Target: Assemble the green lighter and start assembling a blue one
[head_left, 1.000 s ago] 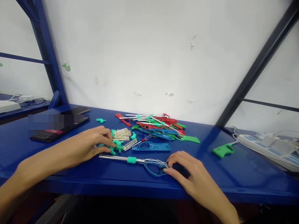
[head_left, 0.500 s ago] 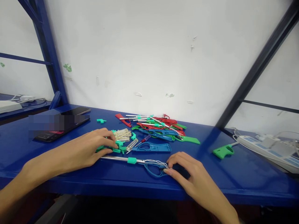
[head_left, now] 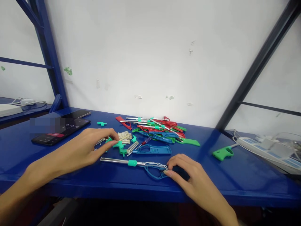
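Observation:
My left hand [head_left: 94, 144] has its fingers closed on a small turquoise piece [head_left: 118, 144], above other turquoise pieces beside clear plastic parts [head_left: 124, 137]. Thumb and fingertips of my right hand [head_left: 188, 172] pinch the near blue lighter shell [head_left: 154, 172] at its black part and white wires. A metal tube [head_left: 113, 160] with a turquoise collar [head_left: 132, 163] extends left from that shell. Behind it lie another blue shell half [head_left: 155, 149] and a small screwdriver [head_left: 146, 141].
Red, green and blue shells with metal tubes form a pile [head_left: 162, 128] near the wall. Two phones [head_left: 61, 131] lie at the left. A green lighter [head_left: 223, 153] and a white power strip [head_left: 263, 152] are at the right.
My left hand has lifted slightly off the turquoise pile and away from the tube's left end, fingers now around a turquoise piece. My right hand keeps its pinch. A phone's screen shows more.

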The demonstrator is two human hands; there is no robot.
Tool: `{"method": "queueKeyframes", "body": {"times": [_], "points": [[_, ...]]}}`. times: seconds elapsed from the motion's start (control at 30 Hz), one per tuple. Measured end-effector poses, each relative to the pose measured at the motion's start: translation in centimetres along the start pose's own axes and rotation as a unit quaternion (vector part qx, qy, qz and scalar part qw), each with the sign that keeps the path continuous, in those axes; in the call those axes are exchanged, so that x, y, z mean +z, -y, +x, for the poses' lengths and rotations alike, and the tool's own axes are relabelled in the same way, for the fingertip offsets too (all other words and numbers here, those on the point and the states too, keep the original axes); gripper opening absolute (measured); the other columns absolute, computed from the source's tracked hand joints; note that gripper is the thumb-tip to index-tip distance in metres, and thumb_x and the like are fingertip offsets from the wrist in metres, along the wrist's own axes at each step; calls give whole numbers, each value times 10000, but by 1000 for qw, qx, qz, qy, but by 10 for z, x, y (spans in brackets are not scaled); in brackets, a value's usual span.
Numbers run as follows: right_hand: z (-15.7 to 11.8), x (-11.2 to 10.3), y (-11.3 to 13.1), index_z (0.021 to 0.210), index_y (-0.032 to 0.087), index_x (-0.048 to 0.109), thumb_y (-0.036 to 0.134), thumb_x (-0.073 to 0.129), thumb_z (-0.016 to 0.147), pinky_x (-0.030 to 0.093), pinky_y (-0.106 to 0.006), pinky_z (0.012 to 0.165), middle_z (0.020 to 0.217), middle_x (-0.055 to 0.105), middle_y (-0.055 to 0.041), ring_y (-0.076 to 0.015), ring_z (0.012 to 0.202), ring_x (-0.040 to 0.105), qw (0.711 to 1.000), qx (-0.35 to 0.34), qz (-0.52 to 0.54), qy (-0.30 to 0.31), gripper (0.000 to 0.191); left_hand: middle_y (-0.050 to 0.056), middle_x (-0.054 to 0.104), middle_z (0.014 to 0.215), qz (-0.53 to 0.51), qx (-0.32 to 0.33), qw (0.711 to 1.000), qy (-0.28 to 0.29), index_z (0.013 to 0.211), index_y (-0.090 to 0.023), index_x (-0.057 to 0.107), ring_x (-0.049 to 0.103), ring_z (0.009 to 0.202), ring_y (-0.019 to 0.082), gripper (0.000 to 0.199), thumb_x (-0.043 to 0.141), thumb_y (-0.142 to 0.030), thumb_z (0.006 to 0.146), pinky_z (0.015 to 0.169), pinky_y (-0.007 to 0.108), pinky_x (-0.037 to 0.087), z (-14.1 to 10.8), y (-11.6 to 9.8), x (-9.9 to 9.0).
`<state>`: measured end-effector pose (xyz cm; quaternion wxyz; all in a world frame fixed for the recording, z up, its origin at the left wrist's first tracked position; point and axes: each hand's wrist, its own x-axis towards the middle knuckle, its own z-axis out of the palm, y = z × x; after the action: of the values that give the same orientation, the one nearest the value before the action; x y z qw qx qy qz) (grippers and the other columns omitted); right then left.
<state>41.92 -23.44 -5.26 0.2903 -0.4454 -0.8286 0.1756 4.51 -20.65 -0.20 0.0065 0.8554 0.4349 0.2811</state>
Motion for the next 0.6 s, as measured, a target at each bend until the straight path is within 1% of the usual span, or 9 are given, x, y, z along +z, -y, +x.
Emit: {"method": "queueKeyframes", "body": {"times": [0.07, 0.13, 0.2, 0.23, 0.27, 0.33, 0.4, 0.5, 0.6], "points": [[0, 0, -1, 962, 277, 646, 449, 595, 1116, 483, -355, 925, 1065, 722, -4, -221, 1001, 667, 1000, 1, 0, 0, 237, 8, 793, 1020, -18, 2, 1000, -11, 1072, -256, 761, 731, 854, 183, 311, 523, -450, 1123, 779, 282, 571, -3, -11, 5], [0, -1, -1, 957, 273, 648, 440, 604, 1113, 482, -353, 924, 1059, 725, -4, -220, 1004, 668, 1000, 0, 3, 0, 233, 20, 798, 1066, -32, 19, 999, -21, 1101, -262, 763, 751, 923, 195, 315, 542, -486, 1123, 818, 280, 597, -8, -24, 18], [1, -1, -1, 954, 271, 650, 428, 614, 1110, 481, -352, 920, 1052, 728, -5, -220, 1005, 669, 1000, 1, 5, -1, 225, 36, 780, 1234, -37, 56, 997, -39, 1301, -299, 720, 747, 1105, 229, 294, 618, -486, 1099, 971, 319, 598, -15, -37, 35], [1, -1, -1, 955, 270, 653, 422, 618, 1109, 480, -353, 918, 1049, 729, -6, -220, 1003, 669, 1000, 1, 6, -1, 219, 37, 743, 1330, -37, 61, 997, -28, 1414, -331, 663, 722, 1194, 228, 329, 618, -442, 1108, 1044, 329, 577, -18, -43, 43], [1, -1, 0, 956, 269, 656, 417, 620, 1108, 479, -353, 915, 1047, 730, -7, -221, 1000, 670, 1000, 1, 6, -2, 215, 33, 716, 1353, -43, 71, 996, -17, 1456, -349, 630, 718, 1193, 203, 334, 598, -361, 1124, 1027, 292, 578, -20, -49, 49], [1, -2, 1, 957, 268, 661, 412, 625, 1107, 476, -355, 911, 1041, 732, -7, -222, 995, 669, 1000, -2, 9, -5, 211, 26, 697, 1297, -67, 101, 992, -20, 1440, -347, 632, 721, 1132, 159, 327, 569, -255, 1133, 957, 223, 581, -20, -59, 60], [2, -2, 1, 951, 267, 659, 405, 628, 1107, 472, -354, 915, 1037, 734, -4, -221, 997, 669, 1000, -9, 13, -6, 211, 18, 691, 1205, -95, 123, 986, -57, 1366, -316, 667, 721, 1056, 132, 286, 568, -196, 1126, 920, 191, 572, -15, -65, 68], [2, -1, 2, 942, 266, 653, 389, 636, 1106, 467, -347, 916, 1030, 734, 7, -213, 994, 668, 1000, -15, 16, -10, 205, 18, 694, 1139, -119, 132, 976, -123, 1260, -271, 712, 721, 986, 124, 210, 605, -176, 1106, 900, 190, 568, -6, -68, 78], [3, -1, 2, 940, 265, 654, 370, 645, 1104, 461, -344, 903, 1020, 735, 11, -211, 984, 665, 1000, -17, 14, -12, 194, 14, 699, 1080, -126, 125, 972, -154, 1214, -252, 734, 721, 918, 121, 170, 637, -187, 1090, 839, 193, 572, -2, -69, 87]]}}
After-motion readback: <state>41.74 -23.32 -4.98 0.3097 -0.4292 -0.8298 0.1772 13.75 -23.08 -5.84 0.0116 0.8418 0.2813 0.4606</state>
